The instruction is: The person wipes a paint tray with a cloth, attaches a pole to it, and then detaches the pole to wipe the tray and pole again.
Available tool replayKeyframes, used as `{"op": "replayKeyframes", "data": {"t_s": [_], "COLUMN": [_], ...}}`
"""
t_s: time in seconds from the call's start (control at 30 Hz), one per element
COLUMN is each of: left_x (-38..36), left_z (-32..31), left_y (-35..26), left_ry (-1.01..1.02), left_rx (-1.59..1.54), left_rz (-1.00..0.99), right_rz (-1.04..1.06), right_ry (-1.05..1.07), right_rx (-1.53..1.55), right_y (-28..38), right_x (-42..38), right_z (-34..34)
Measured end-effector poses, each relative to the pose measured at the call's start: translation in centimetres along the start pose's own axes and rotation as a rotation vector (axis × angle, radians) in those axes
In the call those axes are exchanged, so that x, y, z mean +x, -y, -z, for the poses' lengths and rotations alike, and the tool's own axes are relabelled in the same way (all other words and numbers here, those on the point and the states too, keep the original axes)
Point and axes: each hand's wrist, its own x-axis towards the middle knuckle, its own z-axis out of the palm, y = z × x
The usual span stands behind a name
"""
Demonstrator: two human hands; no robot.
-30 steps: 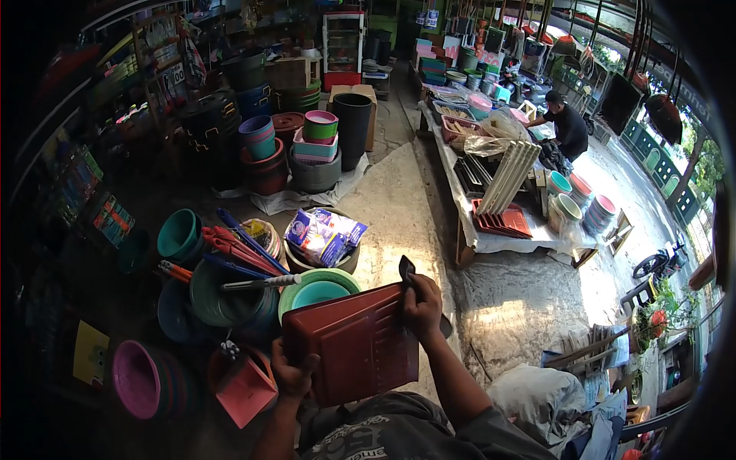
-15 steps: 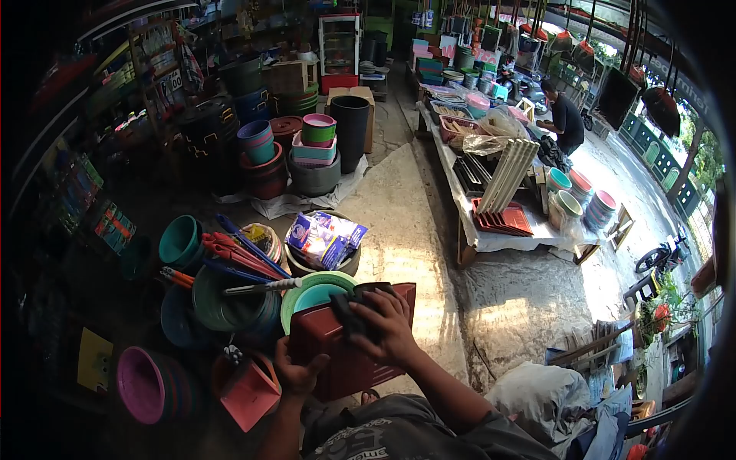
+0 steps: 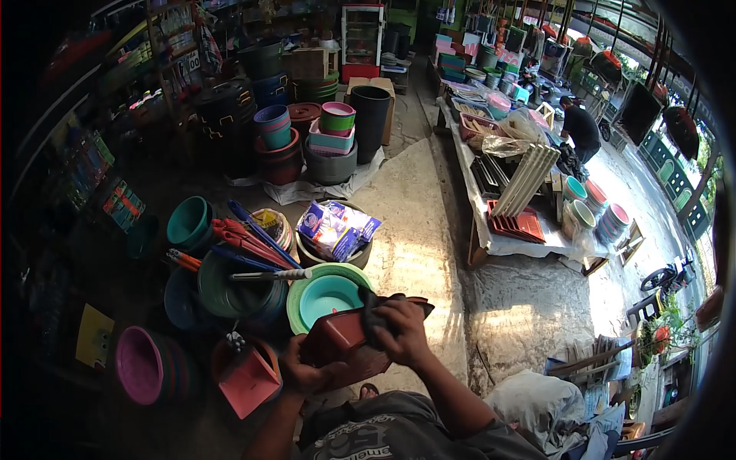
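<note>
In front of my body is a brownish-red plastic container (image 3: 337,331) with flat, angular sides, held tilted. My left hand (image 3: 308,369) grips its near left side, thumb lying along the wall. A dark cloth (image 3: 373,313) is bunched under the fingers of my right hand (image 3: 405,331), pressed against the container's far right part. Just beyond are green and turquoise basins (image 3: 328,297), partly overlapped by the container. Left of my left hand stands a pink dustpan (image 3: 249,383) in an orange-brown bucket.
Stacked pink tubs (image 3: 140,366) and a green bucket (image 3: 222,287) with long handles stand left. Blue-white packets (image 3: 337,228) fill a dark basin ahead. A goods-laden table (image 3: 498,245) runs along the right, with a person (image 3: 580,130) beyond it. White sacking (image 3: 537,399) lies at lower right.
The container has tipped and dropped slightly, showing less of its broad face. My right hand with the cloth has moved a little right and down; the view has shifted slightly.
</note>
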Motion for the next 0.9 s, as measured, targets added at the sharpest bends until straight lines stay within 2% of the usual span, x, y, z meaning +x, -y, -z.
{"op": "replayKeyframes", "data": {"t_s": [0.07,0.1,0.13,0.2,0.27,0.3,0.37,0.43,0.47,0.53,0.57,0.6,0.67,0.7,0.73,0.8,0.87,0.9], "left_x": [0.2,0.4,0.7,1.5,1.5,1.5,1.2,1.7,1.4,0.8,0.7,0.7,0.6,0.6,0.8,0.8,1.1,1.5], "left_z": [-0.1,-0.4,-0.6,-0.8,-1.0,-1.1,-0.8,-1.6,-2.0,-3.0,-3.1,-3.2,-3.4,-3.5,-3.5,-3.7,-4.8,-5.3], "left_y": [-0.3,-0.7,-0.9,-1.6,-1.0,0.2,0.4,-1.7,-1.1,1.7,3.7,4.2,4.4,3.9,3.8,2.9,1.1,0.6], "left_ry": [-0.022,-0.019,-0.017,-0.002,0.010,0.019,0.037,0.208,0.200,0.246,0.242,0.237,0.089,0.111,0.110,0.253,0.265,0.185], "left_rx": [0.020,0.138,0.256,0.355,0.454,0.362,0.277,0.179,0.173,-0.166,-0.165,-0.163,-0.435,-0.453,-0.451,-0.831,-0.786,-0.800], "left_rz": [0.008,-0.098,-0.205,-0.247,-0.296,-0.258,-0.215,0.162,0.166,0.387,0.414,0.417,0.530,0.455,0.453,0.643,0.644,0.635], "right_rz": [-0.262,-0.262,-0.189,-0.045,0.177,0.264,0.260,0.214,0.219,0.197,0.265,0.319,0.360,0.362,0.285,0.139,0.021,0.072], "right_ry": [0.052,0.057,0.050,0.032,0.110,0.105,0.112,0.144,0.154,0.078,0.031,0.126,0.131,0.129,0.074,0.014,-0.060,-0.030], "right_rx": [0.106,0.144,0.124,0.135,0.175,0.083,0.089,0.100,0.099,-0.067,-0.130,-0.216,-0.227,-0.225,-0.145,-0.066,-0.065,-0.079], "right_y": [-3.7,-3.8,-3.3,2.1,5.6,6.4,4.8,1.3,0.9,0.8,1.8,3.0,3.3,3.0,2.4,0.5,-0.2,0.3], "right_x": [0.3,0.1,-0.5,-0.2,0.5,0.8,0.7,0.3,-0.1,-0.8,-1.3,-1.9,-3.1,-2.6,-1.7,-0.4,0.2,-0.1], "right_z": [-0.5,-0.7,-1.4,-1.2,-0.8,-0.7,-1.2,-2.5,-3.0,-3.9,-4.1,-4.0,-4.6,-4.7,-4.6,-4.6,-4.6,-4.4]}}
